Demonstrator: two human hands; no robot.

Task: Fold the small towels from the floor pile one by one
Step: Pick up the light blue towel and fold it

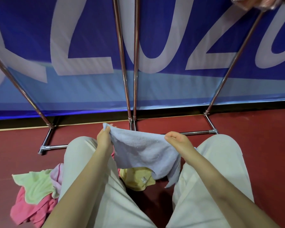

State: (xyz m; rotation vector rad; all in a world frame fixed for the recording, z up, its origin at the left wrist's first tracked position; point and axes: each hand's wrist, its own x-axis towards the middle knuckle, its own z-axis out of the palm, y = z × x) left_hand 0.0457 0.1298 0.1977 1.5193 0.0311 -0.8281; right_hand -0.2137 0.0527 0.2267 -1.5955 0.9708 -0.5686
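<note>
A light blue small towel (143, 152) hangs spread between my hands above my knees. My left hand (104, 137) pinches its upper left corner, and my right hand (178, 139) pinches the upper right edge. The towel's lower part droops unevenly, with one corner dangling toward the floor. Under it on the red floor lies a yellow towel (136, 178) between my legs. At the lower left sits the floor pile, with a pale green towel (34, 183), a pink towel (31, 209) and a light pink towel (57, 175).
My legs in cream trousers (89, 170) frame the space. Chrome rack poles (132, 79) and their base bars (196, 133) stand on the red floor just ahead. A blue banner (89, 46) with large white figures covers the wall behind them. A pinkish cloth (253, 2) hangs at the top right.
</note>
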